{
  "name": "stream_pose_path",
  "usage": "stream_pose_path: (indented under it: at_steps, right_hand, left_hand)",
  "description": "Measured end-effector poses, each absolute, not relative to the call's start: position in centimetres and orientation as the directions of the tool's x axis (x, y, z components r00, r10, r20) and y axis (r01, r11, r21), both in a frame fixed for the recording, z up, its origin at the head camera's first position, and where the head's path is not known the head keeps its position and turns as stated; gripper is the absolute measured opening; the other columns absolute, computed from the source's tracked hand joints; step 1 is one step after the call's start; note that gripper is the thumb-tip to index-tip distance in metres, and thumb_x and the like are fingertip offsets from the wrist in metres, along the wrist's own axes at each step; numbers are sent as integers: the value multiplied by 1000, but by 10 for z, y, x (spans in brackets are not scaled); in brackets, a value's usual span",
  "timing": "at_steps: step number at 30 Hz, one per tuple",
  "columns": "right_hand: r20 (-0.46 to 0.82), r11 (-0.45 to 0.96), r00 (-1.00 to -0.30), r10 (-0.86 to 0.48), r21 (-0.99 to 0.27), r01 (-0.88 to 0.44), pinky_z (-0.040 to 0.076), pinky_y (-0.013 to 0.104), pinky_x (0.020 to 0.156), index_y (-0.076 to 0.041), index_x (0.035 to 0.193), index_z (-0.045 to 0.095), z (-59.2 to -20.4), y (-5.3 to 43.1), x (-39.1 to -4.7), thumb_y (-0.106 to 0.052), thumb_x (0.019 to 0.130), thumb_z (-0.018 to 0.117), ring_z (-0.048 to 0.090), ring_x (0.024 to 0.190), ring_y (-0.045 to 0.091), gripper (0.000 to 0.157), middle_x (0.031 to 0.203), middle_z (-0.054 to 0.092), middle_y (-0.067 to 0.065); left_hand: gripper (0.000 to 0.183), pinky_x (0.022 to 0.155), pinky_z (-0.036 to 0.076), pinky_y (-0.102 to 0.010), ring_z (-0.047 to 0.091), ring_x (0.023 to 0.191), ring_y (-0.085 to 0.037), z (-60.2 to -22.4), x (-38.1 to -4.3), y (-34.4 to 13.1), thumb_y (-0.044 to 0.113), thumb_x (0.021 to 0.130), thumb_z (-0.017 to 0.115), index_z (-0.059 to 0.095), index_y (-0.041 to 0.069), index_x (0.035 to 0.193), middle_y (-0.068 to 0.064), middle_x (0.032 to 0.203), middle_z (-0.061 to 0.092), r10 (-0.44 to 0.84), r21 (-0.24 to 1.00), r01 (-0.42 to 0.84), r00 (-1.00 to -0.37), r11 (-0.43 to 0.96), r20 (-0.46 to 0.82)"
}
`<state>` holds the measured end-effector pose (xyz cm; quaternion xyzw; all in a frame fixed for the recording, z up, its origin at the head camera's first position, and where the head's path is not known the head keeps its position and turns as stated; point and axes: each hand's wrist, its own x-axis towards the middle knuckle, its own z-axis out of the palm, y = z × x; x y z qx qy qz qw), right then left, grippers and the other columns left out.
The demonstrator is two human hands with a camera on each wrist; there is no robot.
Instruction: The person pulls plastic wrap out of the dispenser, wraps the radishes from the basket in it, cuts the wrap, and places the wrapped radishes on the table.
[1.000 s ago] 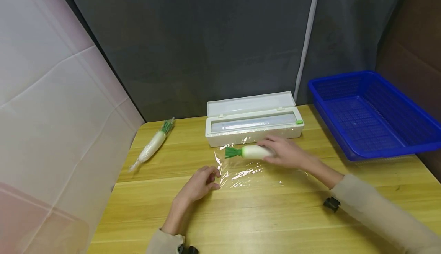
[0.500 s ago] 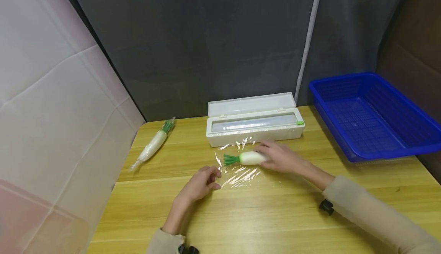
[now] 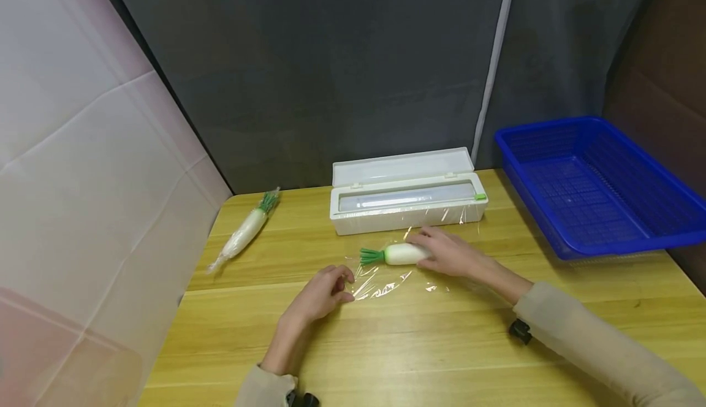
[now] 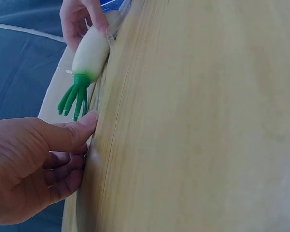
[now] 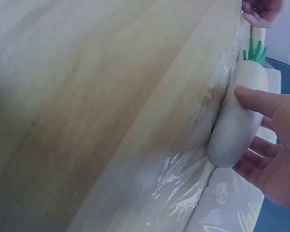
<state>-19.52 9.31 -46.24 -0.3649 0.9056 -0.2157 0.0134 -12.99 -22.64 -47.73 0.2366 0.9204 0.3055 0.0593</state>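
Note:
A white radish (image 3: 401,254) with green leaf stubs lies lengthwise over a sheet of clear cling film (image 3: 386,288), its leaves pointing left. My right hand (image 3: 455,255) grips the radish's root half from above; in the right wrist view the thumb crosses the radish (image 5: 236,118) and the fingers go behind it. A thin green root tip hangs from its end there. At the film's left edge my left hand (image 3: 317,295) pinches the film between thumb and fingertips, just short of the leaves. Behind the radish, the white cling film box (image 3: 408,220) stands with its lid up.
A second radish (image 3: 245,232), wrapped in film with twisted ends, lies at the table's back left. On the right stands a blue plastic basket (image 3: 634,249). A dark curtain (image 3: 331,76) hangs behind the wooden table (image 3: 419,358).
The right hand has lowered the radish slightly toward the film and the person. Glints on the film have shifted. The left hand stays in place.

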Motion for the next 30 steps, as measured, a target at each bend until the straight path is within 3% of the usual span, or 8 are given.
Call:
stream_pose_path:
  at_steps: [16,23,30]
  right_hand:
    - [85,633,-724,-685,-424,-648,54,34,79,-2,134,60,-466,93,-192,-31,87,80,58,95,19,58,118,62,13]
    - [126,623,-725,-677,-425,-656,54,38,81,-2,119,67,-465,91,-189,-27,86,81,60,95,20,44,111,64,7]
    - [154,646,-747,-646,-410,-643,54,41,87,-2,121,66,-468,91,-187,-26,84,83,61,102,24,47,117,64,10]
  left_hand:
    - [25,69,44,-28,50,75,-15,-476,-130,-226,10,86,80,64,7,105,-1,82,53,475,588,409,-879,698,46]
    - [25,68,45,-29,50,76,-16,-475,-129,-226,8,86,80,64,6,104,-3,82,54,479,587,415,-876,695,52]
    - [25,69,46,-29,51,77,-16,-474,-130,-226,9,86,79,64,6,106,-3,83,55,480,592,409,-876,695,43]
